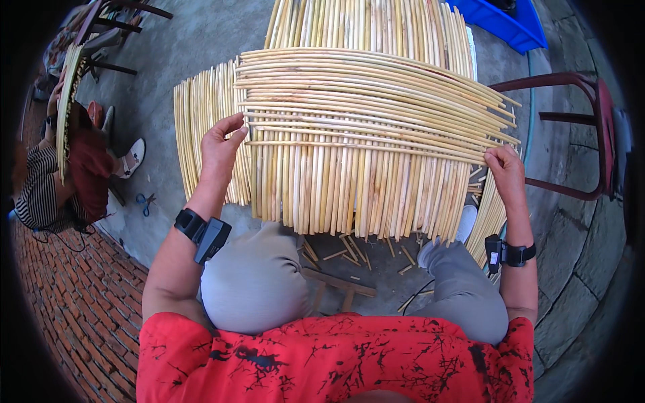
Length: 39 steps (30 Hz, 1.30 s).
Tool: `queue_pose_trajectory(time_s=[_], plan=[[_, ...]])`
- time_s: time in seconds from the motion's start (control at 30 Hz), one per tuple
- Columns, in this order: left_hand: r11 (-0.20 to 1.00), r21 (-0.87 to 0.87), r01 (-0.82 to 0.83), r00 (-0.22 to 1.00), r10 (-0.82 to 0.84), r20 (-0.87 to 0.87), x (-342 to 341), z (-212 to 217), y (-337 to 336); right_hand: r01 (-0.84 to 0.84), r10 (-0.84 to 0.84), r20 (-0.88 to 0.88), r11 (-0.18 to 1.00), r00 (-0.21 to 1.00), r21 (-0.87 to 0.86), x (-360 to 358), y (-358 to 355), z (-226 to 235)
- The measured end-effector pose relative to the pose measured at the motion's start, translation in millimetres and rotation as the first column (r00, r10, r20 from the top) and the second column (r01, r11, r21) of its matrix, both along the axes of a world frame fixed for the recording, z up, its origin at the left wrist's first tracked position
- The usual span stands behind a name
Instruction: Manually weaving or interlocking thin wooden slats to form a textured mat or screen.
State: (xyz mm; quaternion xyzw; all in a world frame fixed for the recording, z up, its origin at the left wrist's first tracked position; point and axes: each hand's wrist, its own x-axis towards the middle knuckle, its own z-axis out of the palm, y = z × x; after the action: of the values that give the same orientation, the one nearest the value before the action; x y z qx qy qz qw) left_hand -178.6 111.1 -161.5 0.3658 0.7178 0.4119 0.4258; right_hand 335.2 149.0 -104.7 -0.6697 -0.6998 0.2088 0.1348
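Long, pale yellow reed sticks point(376, 84) lie crosswise over a wide mat of similar sticks point(349, 188) laid side by side. My left hand point(223, 146) is at the left ends of the crosswise sticks, thumb and forefinger pinched together; what sits between the fingertips is too small to make out. At the opposite end, my right hand point(505, 173) is closed on the tip of the nearest crosswise reed stick point(363, 145). That stick slants slightly, its left end close to my left hand. Black bands with small boxes circle both my wrists.
A smaller stick mat point(208, 94) lies to the left. Scissors point(145, 203) and cut offcuts point(353, 248) are on the floor. A dark red chair point(598, 134) stands right, with a blue bin point(507, 23) behind. Another person point(74, 168) sits at left, holding a stick mat.
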Motion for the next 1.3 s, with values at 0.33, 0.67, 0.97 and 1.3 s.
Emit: queue_pose_trajectory(time_s=[0.33, 0.67, 0.97, 1.3], plan=[[0.999, -0.045, 0.026, 1.0, -0.026, 0.006, 8, 6, 2, 0.012, -0.012, -0.008, 1.0, 1.0, -0.017, 2, -2, 2], [1.0, -0.002, -0.006, 0.999, 0.006, 0.042, 6, 3, 6, 0.018, -0.018, -0.038, 1.0, 0.999, -0.011, 1, 1, -4], [0.999, -0.008, 0.034, 0.999, -0.033, 0.041, 8, -9, 12, 0.033, -0.033, -0.011, 0.999, 0.999, -0.014, 7, 1, -3], [0.999, -0.033, 0.014, 0.999, -0.012, 0.043, -8, -24, 21, 0.002, -0.002, -0.009, 0.998, 1.0, 0.055, 7, 16, -25]])
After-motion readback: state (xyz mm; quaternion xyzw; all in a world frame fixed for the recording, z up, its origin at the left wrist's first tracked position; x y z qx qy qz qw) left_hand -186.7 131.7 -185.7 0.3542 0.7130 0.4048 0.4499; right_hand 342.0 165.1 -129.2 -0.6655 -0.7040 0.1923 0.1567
